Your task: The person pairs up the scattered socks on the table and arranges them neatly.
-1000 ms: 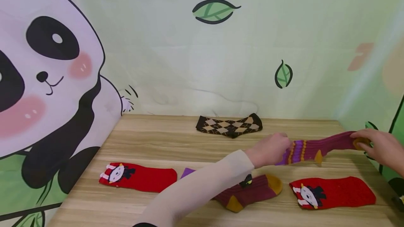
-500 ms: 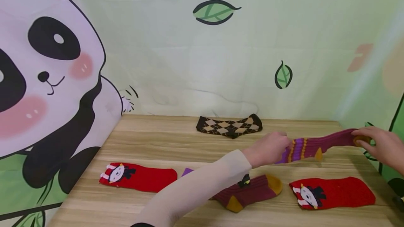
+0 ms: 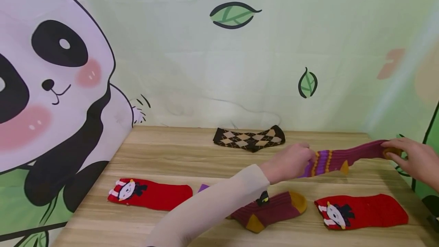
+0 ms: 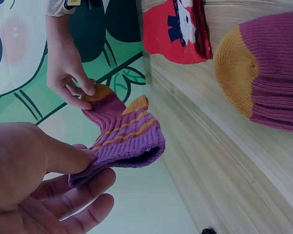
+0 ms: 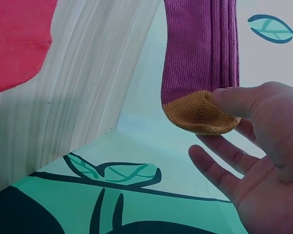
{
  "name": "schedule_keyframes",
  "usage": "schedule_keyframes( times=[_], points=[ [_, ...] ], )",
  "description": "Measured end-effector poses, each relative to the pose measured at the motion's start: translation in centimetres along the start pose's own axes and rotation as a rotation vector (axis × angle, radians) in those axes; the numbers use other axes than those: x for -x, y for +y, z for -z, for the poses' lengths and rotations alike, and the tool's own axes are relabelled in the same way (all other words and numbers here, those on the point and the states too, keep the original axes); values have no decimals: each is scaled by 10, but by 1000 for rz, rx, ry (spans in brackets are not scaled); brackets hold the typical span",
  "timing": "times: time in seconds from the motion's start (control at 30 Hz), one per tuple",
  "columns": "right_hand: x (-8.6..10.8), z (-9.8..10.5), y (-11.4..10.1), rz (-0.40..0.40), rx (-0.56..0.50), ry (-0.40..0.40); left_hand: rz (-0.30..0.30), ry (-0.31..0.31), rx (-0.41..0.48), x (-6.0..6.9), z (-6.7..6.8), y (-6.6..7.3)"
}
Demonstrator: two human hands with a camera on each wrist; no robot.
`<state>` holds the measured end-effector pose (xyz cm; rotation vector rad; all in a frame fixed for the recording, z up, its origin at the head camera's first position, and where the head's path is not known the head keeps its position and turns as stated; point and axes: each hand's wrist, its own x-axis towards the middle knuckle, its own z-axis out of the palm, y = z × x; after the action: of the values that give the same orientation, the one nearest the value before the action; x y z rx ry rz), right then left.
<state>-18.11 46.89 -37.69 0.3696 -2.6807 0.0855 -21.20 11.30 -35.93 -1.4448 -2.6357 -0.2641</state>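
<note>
A maroon ribbed sock (image 3: 356, 155) with a purple, mustard-striped cuff hangs stretched between both hands above the table's right side. My left hand (image 3: 289, 163) pinches its cuff; in the left wrist view the thumb (image 4: 73, 158) lies over the purple edge and the cuff opening gapes. The mustard toe (image 5: 200, 114) is pinched by my right hand (image 3: 413, 159), its lower fingers spread beneath in the right wrist view. A matching maroon sock (image 3: 274, 209) with mustard heel and toe lies on the table, partly hidden under my left sleeve (image 3: 209, 209).
On the wooden table (image 3: 164, 159) lie a red sock (image 3: 164, 193) at left and another red sock (image 3: 374, 210) at right, both with a white animal figure. A brown argyle sock (image 3: 248, 138) lies at the back, before the printed cloth wall (image 3: 178, 48).
Both hands keep hold of the sock. The right hand has risen slightly with the toe end, and the left hand has shifted a little left. The socks on the table have not moved.
</note>
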Motion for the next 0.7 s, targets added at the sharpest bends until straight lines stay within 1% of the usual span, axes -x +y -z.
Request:
schedule_keyframes(
  times=[0.27, 0.43, 0.6, 0.7],
  points=[
    [1, 3, -6, -17, -4, 5, -20, 42, -3, 7, 1, -5],
    [-1, 6, -11, -17, 8, 10, -32, 75, 18, 12, 3, -8],
    [0, 8, -16, -14, 10, 31, -36, 102, 48, 17, 3, -12],
    [0, 9, -18, -7, 11, 46, -38, 110, 46, 19, 2, -13]
  ],
)
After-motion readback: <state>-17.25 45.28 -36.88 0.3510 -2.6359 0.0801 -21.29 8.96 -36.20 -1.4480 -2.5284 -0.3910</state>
